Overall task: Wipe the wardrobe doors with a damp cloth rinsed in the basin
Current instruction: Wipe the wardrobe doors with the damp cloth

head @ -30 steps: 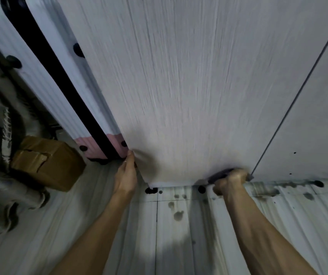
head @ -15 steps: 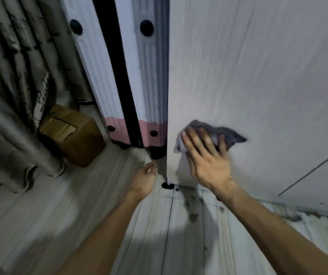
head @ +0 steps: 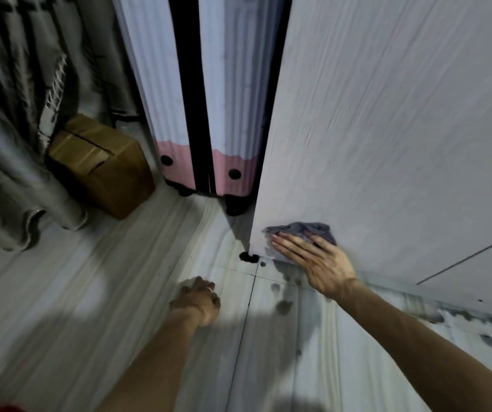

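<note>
The pale wood-grain wardrobe door [head: 387, 129] fills the right of the view and runs down to the floor. A small grey cloth [head: 304, 228] lies flat against the door's bottom left corner. My right hand [head: 313, 263] presses it to the door with straight, spread fingers. My left hand [head: 198, 298] hangs low over the floor to the left of the door, fingers loosely curled, holding nothing. The basin is out of view.
A white and pink suitcase [head: 209, 114] with a black middle band stands just left of the door edge. A brown cardboard box [head: 99, 162] sits on the pale floor [head: 90, 292] beside hanging grey clothes [head: 15, 114]. Dark spots mark the floor near the door's foot.
My right hand slid the cloth from the door's bottom right to its bottom left corner, fingers now flat. My left hand let go of the door edge and dropped away.
</note>
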Demonstrator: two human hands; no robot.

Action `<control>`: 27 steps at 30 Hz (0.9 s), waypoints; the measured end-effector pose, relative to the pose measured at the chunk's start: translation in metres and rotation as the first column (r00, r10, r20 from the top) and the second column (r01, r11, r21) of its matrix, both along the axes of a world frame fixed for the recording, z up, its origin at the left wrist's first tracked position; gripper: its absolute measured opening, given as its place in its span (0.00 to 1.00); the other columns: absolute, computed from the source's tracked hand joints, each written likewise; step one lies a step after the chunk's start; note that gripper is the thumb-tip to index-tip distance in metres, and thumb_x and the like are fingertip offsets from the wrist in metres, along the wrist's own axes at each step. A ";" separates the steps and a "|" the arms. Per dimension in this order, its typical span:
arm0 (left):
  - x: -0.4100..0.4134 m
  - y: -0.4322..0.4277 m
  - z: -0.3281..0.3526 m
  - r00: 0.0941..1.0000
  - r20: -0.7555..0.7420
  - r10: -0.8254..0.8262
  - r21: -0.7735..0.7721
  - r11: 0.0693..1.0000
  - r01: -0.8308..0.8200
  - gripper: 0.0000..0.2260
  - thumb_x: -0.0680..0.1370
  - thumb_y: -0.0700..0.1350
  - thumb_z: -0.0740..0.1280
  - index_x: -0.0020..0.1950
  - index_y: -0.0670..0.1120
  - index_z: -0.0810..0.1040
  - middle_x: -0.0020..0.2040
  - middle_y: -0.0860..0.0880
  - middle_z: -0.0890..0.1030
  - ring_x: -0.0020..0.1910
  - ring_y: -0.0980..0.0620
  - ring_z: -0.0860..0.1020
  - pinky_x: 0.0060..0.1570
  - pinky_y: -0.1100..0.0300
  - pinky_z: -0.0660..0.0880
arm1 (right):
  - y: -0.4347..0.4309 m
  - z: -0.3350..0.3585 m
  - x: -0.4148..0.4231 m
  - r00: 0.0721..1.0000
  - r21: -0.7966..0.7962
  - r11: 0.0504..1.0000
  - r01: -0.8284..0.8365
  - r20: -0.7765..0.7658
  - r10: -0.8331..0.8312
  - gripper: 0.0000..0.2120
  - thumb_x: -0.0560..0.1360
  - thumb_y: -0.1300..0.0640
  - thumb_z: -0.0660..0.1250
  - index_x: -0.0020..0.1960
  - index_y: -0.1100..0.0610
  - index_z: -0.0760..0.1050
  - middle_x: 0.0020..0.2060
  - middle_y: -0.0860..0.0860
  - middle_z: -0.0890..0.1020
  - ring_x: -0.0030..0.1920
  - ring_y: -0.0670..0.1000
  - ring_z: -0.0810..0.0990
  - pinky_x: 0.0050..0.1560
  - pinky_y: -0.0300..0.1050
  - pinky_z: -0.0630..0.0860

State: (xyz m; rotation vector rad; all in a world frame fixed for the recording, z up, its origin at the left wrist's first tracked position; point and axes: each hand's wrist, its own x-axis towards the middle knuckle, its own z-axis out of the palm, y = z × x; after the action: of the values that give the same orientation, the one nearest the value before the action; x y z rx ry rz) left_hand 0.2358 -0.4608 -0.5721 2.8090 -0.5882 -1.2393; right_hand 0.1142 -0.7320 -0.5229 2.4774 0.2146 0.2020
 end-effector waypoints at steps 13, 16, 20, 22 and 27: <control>-0.027 -0.123 0.292 0.921 0.133 -0.365 -0.170 0.907 0.384 0.21 0.83 0.54 0.57 0.76 0.52 0.68 0.78 0.51 0.65 0.73 0.48 0.68 0.71 0.56 0.66 | -0.041 0.280 -0.053 0.817 0.152 0.975 0.160 0.535 -0.217 0.33 0.76 0.65 0.55 0.80 0.49 0.59 0.80 0.47 0.58 0.80 0.49 0.53 0.78 0.56 0.47; -0.053 -0.143 0.417 0.867 0.167 -0.469 -0.206 0.844 0.496 0.22 0.83 0.54 0.57 0.78 0.53 0.65 0.78 0.51 0.64 0.74 0.49 0.67 0.72 0.55 0.66 | -0.040 0.391 -0.055 0.771 0.167 0.970 0.176 0.590 -0.242 0.36 0.74 0.67 0.56 0.80 0.50 0.58 0.80 0.48 0.56 0.80 0.51 0.53 0.78 0.57 0.48; -0.068 -0.153 0.595 0.773 0.363 -0.520 -0.230 0.754 0.615 0.24 0.83 0.52 0.56 0.80 0.54 0.60 0.79 0.53 0.63 0.76 0.50 0.63 0.72 0.54 0.65 | -0.042 0.557 -0.058 0.702 0.181 0.970 0.160 0.670 -0.241 0.30 0.78 0.67 0.54 0.78 0.49 0.63 0.78 0.48 0.61 0.79 0.51 0.57 0.73 0.57 0.61; -0.070 -0.155 0.685 0.739 0.428 -0.520 -0.232 0.727 0.647 0.24 0.83 0.52 0.56 0.80 0.55 0.60 0.79 0.54 0.62 0.76 0.50 0.62 0.72 0.55 0.64 | -0.040 0.650 -0.064 0.675 0.220 0.964 0.150 0.690 -0.262 0.28 0.80 0.66 0.52 0.77 0.49 0.66 0.77 0.49 0.64 0.77 0.52 0.61 0.68 0.57 0.65; -0.077 -0.161 0.894 0.677 0.529 -0.512 -0.251 0.667 0.701 0.24 0.83 0.52 0.56 0.79 0.54 0.61 0.78 0.52 0.65 0.76 0.49 0.63 0.72 0.56 0.65 | -0.045 0.857 -0.074 0.609 0.267 0.954 0.134 0.738 -0.292 0.29 0.75 0.67 0.57 0.74 0.51 0.71 0.75 0.52 0.63 0.74 0.56 0.61 0.65 0.56 0.65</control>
State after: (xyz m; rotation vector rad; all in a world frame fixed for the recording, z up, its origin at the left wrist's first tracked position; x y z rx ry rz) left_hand 0.1592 -0.6220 0.3216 2.5132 -1.7368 -0.3766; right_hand 0.0397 -0.7774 0.3345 2.3161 -0.4980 1.2014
